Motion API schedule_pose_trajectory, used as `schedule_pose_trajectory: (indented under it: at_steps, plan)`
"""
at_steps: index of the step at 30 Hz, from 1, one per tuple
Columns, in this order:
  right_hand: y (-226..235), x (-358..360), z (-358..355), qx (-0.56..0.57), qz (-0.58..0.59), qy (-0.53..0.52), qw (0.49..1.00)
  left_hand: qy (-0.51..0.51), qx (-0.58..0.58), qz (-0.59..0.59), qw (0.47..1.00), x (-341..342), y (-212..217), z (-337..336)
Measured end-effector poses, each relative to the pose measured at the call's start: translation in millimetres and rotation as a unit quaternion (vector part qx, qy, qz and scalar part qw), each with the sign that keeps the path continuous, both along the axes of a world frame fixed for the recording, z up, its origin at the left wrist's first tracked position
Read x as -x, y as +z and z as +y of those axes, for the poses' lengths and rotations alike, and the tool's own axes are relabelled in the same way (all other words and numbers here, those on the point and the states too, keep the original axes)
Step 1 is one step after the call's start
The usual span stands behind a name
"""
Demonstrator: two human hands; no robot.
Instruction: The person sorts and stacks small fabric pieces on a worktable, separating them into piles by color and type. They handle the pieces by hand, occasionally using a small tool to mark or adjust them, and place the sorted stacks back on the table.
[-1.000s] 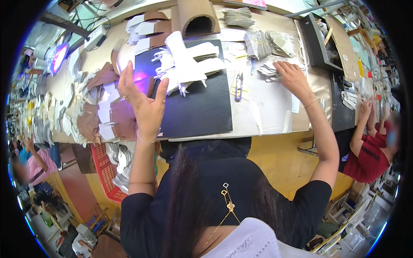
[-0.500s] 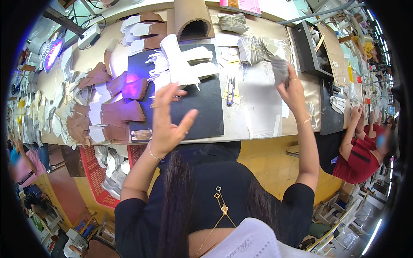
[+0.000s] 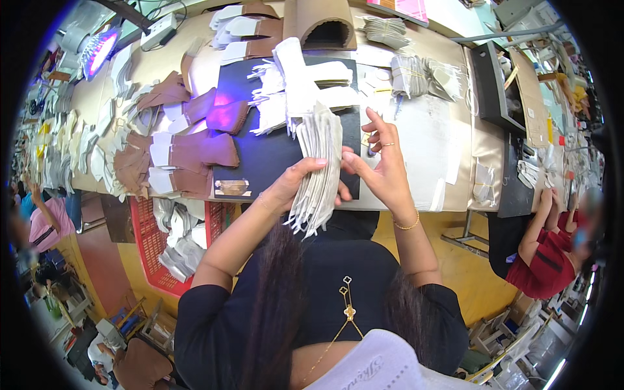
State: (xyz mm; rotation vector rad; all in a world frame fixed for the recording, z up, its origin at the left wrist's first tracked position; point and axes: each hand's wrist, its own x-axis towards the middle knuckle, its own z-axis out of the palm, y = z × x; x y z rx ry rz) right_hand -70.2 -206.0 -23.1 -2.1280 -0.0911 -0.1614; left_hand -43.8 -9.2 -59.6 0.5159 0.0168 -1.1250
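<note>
A thick stack of thin greyish-white cut pieces (image 3: 318,146) stands tilted over the front of the black mat (image 3: 270,156). My left hand (image 3: 294,184) is closed around its lower part, the thumb across the front and fingertips showing at the right side. Close by on the right, my right hand (image 3: 385,174) has its fingers apart and holds nothing; whether its thumb touches the stack I cannot tell. Just beyond the stack lies a crosswise pile of white pieces (image 3: 296,71), partly covered by it.
Brown pieces with white ends (image 3: 188,149) lie at left. Behind stand a curved brown block (image 3: 322,13) and tied bundles (image 3: 409,75). A dark open box (image 3: 497,84) is at right. Below the table's left side sits a red basket (image 3: 146,247). A co-worker (image 3: 543,260) sits at right.
My right hand held a grey stack at the right and now is open nearer the middle. My left hand was open and now grips a stack. The whole view has shifted slightly.
</note>
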Motion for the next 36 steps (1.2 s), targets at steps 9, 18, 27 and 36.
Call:
schedule_pose_trajectory:
  at_steps: [9, 18, 27, 36]
  plan:
    - [-6.9, 17.2, 19.7, -0.047, 0.019, 0.029, 0.998, 0.015, -0.138, -0.063, 0.988, 19.6, -2.4, 13.7]
    - [-8.8, 35.2, 12.3, -0.391, 0.079, 0.014, 0.917, 0.104, -0.226, -0.034, 0.968, 28.7, 7.0, 12.1]
    - [-37.0, -0.1, 7.2, -0.389, 0.136, -0.058, 0.909, 0.138, -0.301, -0.106, 0.938, 30.8, 24.8, 73.3]
    - [-17.7, -31.4, 45.1, -0.007, -0.097, -0.004, 0.995, 0.115, -0.285, -0.129, 0.943, 30.2, -0.9, 61.6]
